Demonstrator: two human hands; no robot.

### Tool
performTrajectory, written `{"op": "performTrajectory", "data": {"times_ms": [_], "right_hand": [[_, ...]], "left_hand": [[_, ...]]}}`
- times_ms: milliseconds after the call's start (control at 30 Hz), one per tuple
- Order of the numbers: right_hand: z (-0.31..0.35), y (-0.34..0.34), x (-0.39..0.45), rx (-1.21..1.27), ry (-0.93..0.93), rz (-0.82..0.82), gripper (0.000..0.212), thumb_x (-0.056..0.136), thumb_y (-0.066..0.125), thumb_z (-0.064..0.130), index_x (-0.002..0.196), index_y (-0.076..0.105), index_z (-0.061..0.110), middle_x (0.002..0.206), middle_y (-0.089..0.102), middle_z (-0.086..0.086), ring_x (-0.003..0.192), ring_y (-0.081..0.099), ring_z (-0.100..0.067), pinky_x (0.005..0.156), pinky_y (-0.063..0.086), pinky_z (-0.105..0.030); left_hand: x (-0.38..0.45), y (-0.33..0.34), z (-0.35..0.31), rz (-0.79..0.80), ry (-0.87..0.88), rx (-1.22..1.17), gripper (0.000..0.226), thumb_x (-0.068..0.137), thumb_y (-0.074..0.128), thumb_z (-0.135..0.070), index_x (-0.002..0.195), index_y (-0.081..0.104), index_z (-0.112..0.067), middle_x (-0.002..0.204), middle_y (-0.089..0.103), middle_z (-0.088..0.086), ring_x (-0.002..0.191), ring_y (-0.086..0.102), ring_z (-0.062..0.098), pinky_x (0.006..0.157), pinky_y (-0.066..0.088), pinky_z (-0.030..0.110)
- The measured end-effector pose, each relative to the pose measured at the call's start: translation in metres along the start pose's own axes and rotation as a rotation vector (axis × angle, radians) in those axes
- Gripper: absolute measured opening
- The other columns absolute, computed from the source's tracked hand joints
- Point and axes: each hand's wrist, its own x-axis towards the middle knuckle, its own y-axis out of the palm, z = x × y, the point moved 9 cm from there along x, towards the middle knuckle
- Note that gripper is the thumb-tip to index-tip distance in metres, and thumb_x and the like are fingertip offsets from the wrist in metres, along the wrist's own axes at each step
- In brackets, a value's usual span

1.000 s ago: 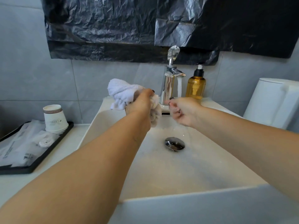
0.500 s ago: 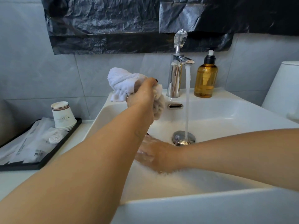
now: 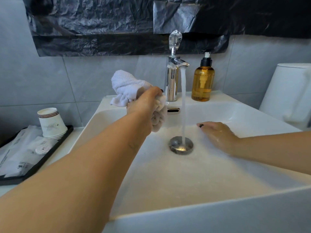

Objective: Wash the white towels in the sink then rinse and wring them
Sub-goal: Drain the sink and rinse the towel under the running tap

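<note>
My left hand (image 3: 144,105) grips a bunched white towel (image 3: 125,87) above the back left of the white sink (image 3: 218,209). One end of the towel sticks up to the left and the other hangs below my fist. Water runs from the chrome tap (image 3: 173,78) straight onto the metal drain plug (image 3: 180,145). My right hand (image 3: 217,136) lies flat, fingers straight, on the wet basin floor to the right of the drain.
An amber soap pump bottle (image 3: 202,81) stands on the sink ledge right of the tap. On the counter at the left, a black tray (image 3: 50,158) holds stacked paper cups (image 3: 51,122) and wrapped sachets. A white toilet cistern (image 3: 289,95) stands at the right.
My right hand dropped from near the tap into the basin, then swept from left of the drain to its right. My left hand kept the towel raised.
</note>
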Motion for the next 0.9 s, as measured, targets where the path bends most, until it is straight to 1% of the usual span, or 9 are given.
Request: {"op": "performTrajectory", "data": {"times_ms": [100, 200, 300, 400, 467, 533, 667, 800, 900], "right_hand": [[0.030, 0.044, -0.009, 0.172, 0.014, 0.212, 0.018, 0.093, 0.061, 0.018, 0.091, 0.078, 0.019, 0.114, 0.071, -0.011, 0.104, 0.063, -0.028, 0.091, 0.046, -0.032], [0.059, 0.048, 0.017, 0.319, 0.010, 0.202, 0.021, 0.088, 0.060, 0.000, 0.076, 0.076, 0.007, 0.097, 0.072, -0.022, 0.082, 0.069, -0.033, 0.063, 0.054, -0.030], [0.069, 0.068, 0.031, 0.529, 0.059, 0.246, 0.014, 0.089, 0.062, 0.005, 0.094, 0.070, -0.006, 0.094, 0.073, -0.018, 0.083, 0.071, -0.026, 0.078, 0.058, -0.028], [0.073, 0.098, 0.019, 0.420, 0.043, 0.433, 0.018, 0.089, 0.065, 0.012, 0.094, 0.071, -0.003, 0.085, 0.075, -0.008, 0.076, 0.072, -0.013, 0.075, 0.051, -0.020], [0.077, 0.106, 0.017, 0.411, 0.108, 0.577, 0.025, 0.092, 0.059, 0.020, 0.100, 0.071, -0.002, 0.094, 0.075, -0.009, 0.089, 0.072, -0.018, 0.083, 0.051, -0.029], [0.087, 0.104, 0.033, 0.419, 0.085, 0.578, 0.029, 0.093, 0.057, 0.019, 0.109, 0.068, -0.003, 0.102, 0.074, -0.014, 0.102, 0.070, -0.027, 0.095, 0.051, -0.038], [0.097, 0.128, 0.035, 0.385, 0.027, 0.628, 0.026, 0.096, 0.053, 0.014, 0.109, 0.064, -0.006, 0.104, 0.070, -0.016, 0.105, 0.065, -0.028, 0.103, 0.048, -0.039], [0.112, 0.146, 0.019, 0.358, 0.000, 0.809, 0.027, 0.101, 0.042, 0.018, 0.104, 0.063, 0.000, 0.098, 0.070, -0.011, 0.092, 0.066, -0.023, 0.084, 0.053, -0.030], [0.122, 0.167, 0.004, 0.483, 0.047, 0.878, 0.029, 0.103, 0.039, 0.021, 0.107, 0.060, 0.001, 0.103, 0.065, -0.015, 0.089, 0.066, -0.023, 0.080, 0.056, -0.030]], "left_hand": [[0.002, -0.004, -0.001, -0.021, 0.021, 0.007, 0.083, 0.043, 0.077, -0.045, 0.117, 0.061, -0.013, 0.092, 0.070, 0.004, 0.084, 0.072, 0.024, 0.079, 0.055, 0.044], [0.004, -0.009, -0.006, -0.043, 0.024, -0.007, 0.073, 0.045, 0.077, -0.042, 0.111, 0.064, -0.014, 0.080, 0.073, 0.001, 0.077, 0.074, 0.022, 0.080, 0.057, 0.043], [0.005, -0.016, -0.011, -0.074, 0.026, -0.030, 0.047, 0.056, 0.074, -0.040, 0.093, 0.060, -0.015, 0.053, 0.058, -0.003, 0.070, 0.070, 0.017, 0.081, 0.056, 0.044], [0.005, -0.017, -0.010, -0.081, 0.039, -0.002, 0.038, 0.061, 0.072, -0.039, 0.085, 0.053, -0.017, 0.049, 0.050, 0.000, 0.063, 0.062, 0.021, 0.077, 0.055, 0.044], [0.004, -0.015, -0.009, -0.070, 0.037, 0.004, 0.036, 0.063, 0.072, -0.037, 0.086, 0.052, -0.017, 0.051, 0.050, 0.002, 0.057, 0.058, 0.020, 0.068, 0.055, 0.037], [0.005, -0.015, -0.009, -0.073, 0.039, 0.010, 0.037, 0.060, 0.072, -0.038, 0.083, 0.053, -0.017, 0.047, 0.050, -0.001, 0.045, 0.054, 0.017, 0.065, 0.053, 0.033], [0.005, -0.016, -0.010, -0.090, 0.058, 0.015, 0.031, 0.068, 0.073, -0.034, 0.071, 0.047, -0.018, 0.037, 0.038, -0.003, 0.034, 0.044, 0.013, 0.057, 0.050, 0.029], [0.006, -0.023, -0.011, -0.096, 0.064, 0.015, 0.031, 0.065, 0.072, -0.037, 0.066, 0.047, -0.019, 0.035, 0.034, -0.004, 0.036, 0.043, 0.014, 0.062, 0.050, 0.027], [0.006, -0.025, -0.009, -0.116, 0.060, 0.014, 0.030, 0.060, 0.070, -0.038, 0.082, 0.055, -0.024, 0.033, 0.033, -0.003, 0.032, 0.039, 0.015, 0.057, 0.045, 0.027]]}}
